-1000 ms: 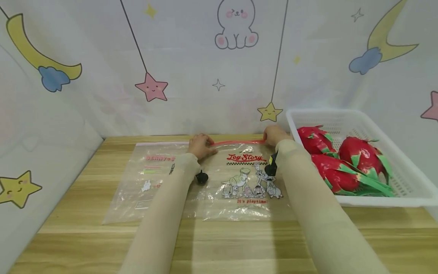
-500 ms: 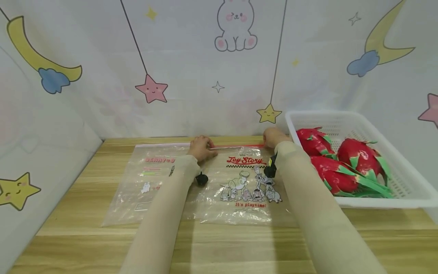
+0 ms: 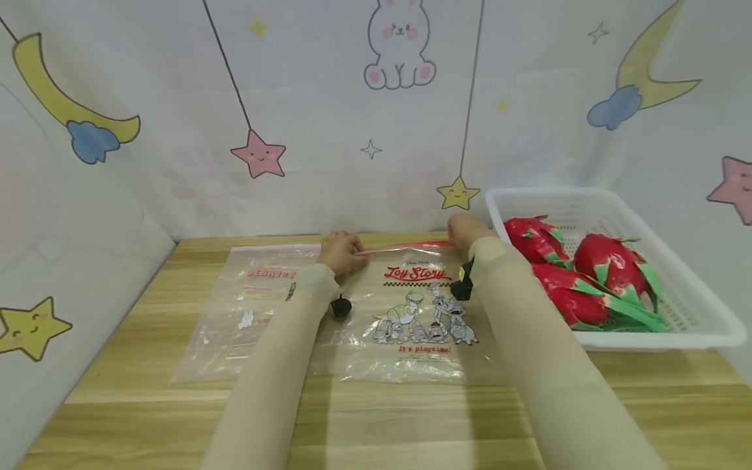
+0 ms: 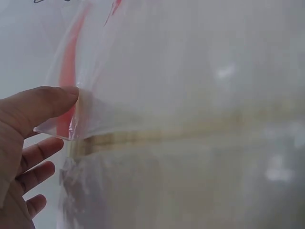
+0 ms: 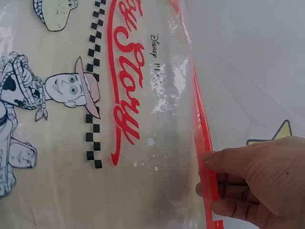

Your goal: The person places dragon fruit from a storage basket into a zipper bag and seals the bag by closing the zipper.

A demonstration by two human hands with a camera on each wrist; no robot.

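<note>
A clear zip bag [image 3: 420, 369] printed with red "Toy Story" lettering and cartoon figures lies on the wooden table between my arms. My left hand [image 3: 341, 253] pinches its top left corner between thumb and forefinger, the other fingers loosely bent below, as the left wrist view shows. At the opposite top corner, my right hand [image 3: 466, 230] grips the end of the red zip strip [image 5: 205, 136], thumb on one face and fingers on the other. A second clear bag [image 3: 205, 352], with pink lettering and a white rabbit, lies at left, partly hidden under my left sleeve.
A white plastic basket [image 3: 719, 320] stands close to my right forearm. It holds several red dragon fruits [image 3: 613, 264] with green leaf tips. Behind the table rises a white cloth wall [image 3: 329, 189] printed with stars and moons.
The bag's top edge dips flatter half a second ago, then rises again with more red strip showing. Both hands keep their hold; the head view shifts slightly.
</note>
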